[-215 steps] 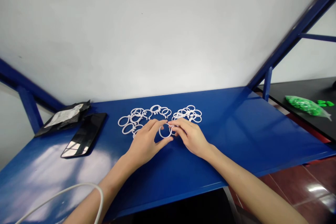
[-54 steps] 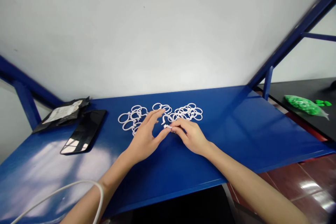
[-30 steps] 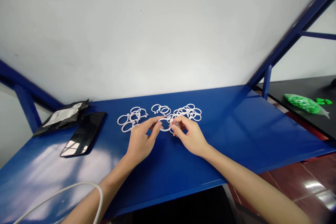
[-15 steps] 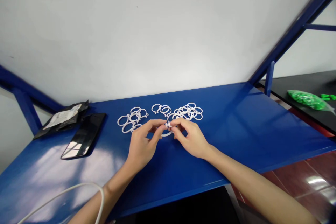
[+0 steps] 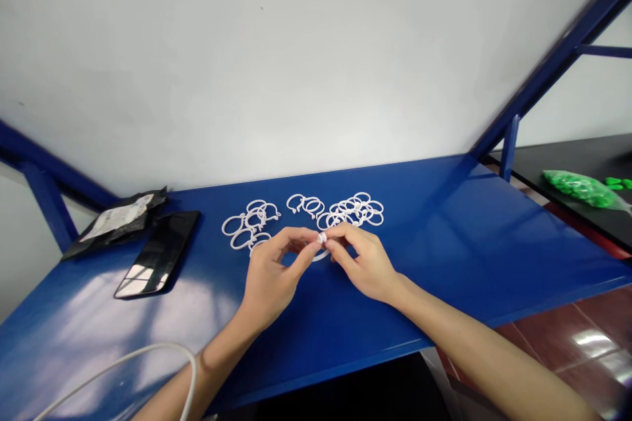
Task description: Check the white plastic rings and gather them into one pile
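Note:
Between my two hands, over the middle of the blue table (image 5: 444, 223), is a white plastic ring (image 5: 320, 255) with small knobbed ends. My left hand (image 5: 276, 270) pinches one end between thumb and forefinger. From the other side my right hand (image 5: 363, 260) pinches the opposite end, and the ends meet at the fingertips. The ring's lower curve shows below the fingers; its finer details are too small to make out. Similar white rings lie beyond my hands: a left cluster (image 5: 251, 220), a few in the middle (image 5: 306, 204) and a larger right cluster (image 5: 356, 209).
On the left lie a black phone (image 5: 158, 255) and a black plastic package (image 5: 118, 220) with a white label. A white cable (image 5: 148, 347) arcs over my left forearm. A bag of green pieces (image 5: 582, 189) rests on a black table at the right.
My fingertips have come closer together, bringing the ring's two ends against each other. My left hand has shifted slightly right. The loose rings lie as before.

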The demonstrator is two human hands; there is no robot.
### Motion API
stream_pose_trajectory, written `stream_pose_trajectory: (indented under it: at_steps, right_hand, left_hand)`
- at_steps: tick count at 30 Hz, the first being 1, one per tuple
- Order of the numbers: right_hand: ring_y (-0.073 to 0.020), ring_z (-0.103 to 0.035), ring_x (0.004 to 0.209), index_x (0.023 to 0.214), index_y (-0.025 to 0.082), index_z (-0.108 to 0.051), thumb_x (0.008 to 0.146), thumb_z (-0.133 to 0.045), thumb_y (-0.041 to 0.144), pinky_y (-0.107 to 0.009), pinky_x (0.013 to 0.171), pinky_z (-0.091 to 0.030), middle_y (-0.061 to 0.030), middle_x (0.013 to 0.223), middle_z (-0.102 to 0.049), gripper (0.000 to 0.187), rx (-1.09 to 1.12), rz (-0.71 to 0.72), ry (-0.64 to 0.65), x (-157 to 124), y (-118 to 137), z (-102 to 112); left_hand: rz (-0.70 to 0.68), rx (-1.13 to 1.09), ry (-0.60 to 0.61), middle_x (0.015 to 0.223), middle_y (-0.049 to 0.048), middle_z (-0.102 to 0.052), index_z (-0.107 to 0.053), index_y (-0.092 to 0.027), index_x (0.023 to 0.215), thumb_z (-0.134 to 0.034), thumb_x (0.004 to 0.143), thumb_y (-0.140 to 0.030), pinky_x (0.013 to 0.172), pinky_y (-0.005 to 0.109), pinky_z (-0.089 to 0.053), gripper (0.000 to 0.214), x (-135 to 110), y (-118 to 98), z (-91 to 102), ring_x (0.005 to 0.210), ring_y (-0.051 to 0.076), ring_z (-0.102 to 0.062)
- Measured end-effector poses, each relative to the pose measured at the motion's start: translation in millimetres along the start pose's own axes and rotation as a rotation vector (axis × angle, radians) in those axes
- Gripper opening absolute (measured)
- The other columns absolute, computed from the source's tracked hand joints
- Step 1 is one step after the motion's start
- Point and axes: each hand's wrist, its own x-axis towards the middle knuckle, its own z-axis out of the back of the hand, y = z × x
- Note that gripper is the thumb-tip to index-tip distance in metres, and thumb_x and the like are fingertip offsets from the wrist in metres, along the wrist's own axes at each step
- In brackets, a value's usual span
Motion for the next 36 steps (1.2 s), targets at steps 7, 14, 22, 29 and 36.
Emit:
stream_pose_trajectory:
  at_steps: [7,14,22,29,36]
  right_hand:
    - [-0.0154,-0.067,0.08,0.104,0.022,-0.065,0.105,-0.05,0.026,-0.028,0.074,-0.052,-0.0026,0.091,-0.071,0.015,-0.065,0.115,0.029,0,-2,1]
    - [-0.0154,-0.066,0.081,0.1,0.023,-0.064,0.105,-0.049,0.026,-0.029,0.074,-0.051,-0.002,0.089,-0.07,0.016,-0.042,0.087,0.083,-1,-4,3]
    - [-0.0145,-0.061,0.075,0.096,0.022,-0.064,0.106,-0.047,0.026,-0.028,0.069,-0.048,-0.0012,0.083,-0.065,0.02,-0.032,0.106,0.129,-3,-4,6]
    - [-0.0142,-0.059,0.074,0.097,0.022,-0.064,0.107,-0.046,0.027,-0.026,0.066,-0.045,-0.0014,0.084,-0.064,0.021,-0.145,0.151,0.219,-3,-7,9]
    - [-0.0145,-0.063,0.076,0.097,0.022,-0.065,0.107,-0.045,0.029,-0.026,0.068,-0.048,-0.0025,0.088,-0.069,0.023,-0.218,0.139,0.196,-4,-8,5]
  left_hand:
    - [-0.008,-0.013,0.092,0.089,0.001,-0.078,-0.076,-0.022,0.093,-0.069,0.091,-0.028,0.075,0.025,-0.061,0.01,2,0,2.8,0.081,0.015,-0.073]
    - [-0.015,-0.078,0.105,0.084,0.0016,-0.075,-0.076,-0.022,0.094,-0.069,0.092,-0.029,0.07,0.026,-0.059,0.011,1,10,-0.3,0.073,0.014,-0.071]
    - [-0.116,-0.071,0.081,0.074,0.0006,-0.07,-0.073,-0.021,0.089,-0.068,0.093,-0.028,0.066,0.026,-0.055,0.011,-5,16,-4.2,0.068,0.013,-0.068]
    - [-0.127,-0.068,0.115,0.073,0.0004,-0.07,-0.07,-0.02,0.083,-0.066,0.093,-0.024,0.067,0.026,-0.055,0.012,-5,19,-3.5,0.068,0.013,-0.068]
    - [-0.039,-0.043,0.159,0.076,0.0018,-0.07,-0.068,-0.019,0.085,-0.063,0.094,-0.028,0.067,0.027,-0.058,0.013,-2,23,-0.9,0.068,0.015,-0.07]
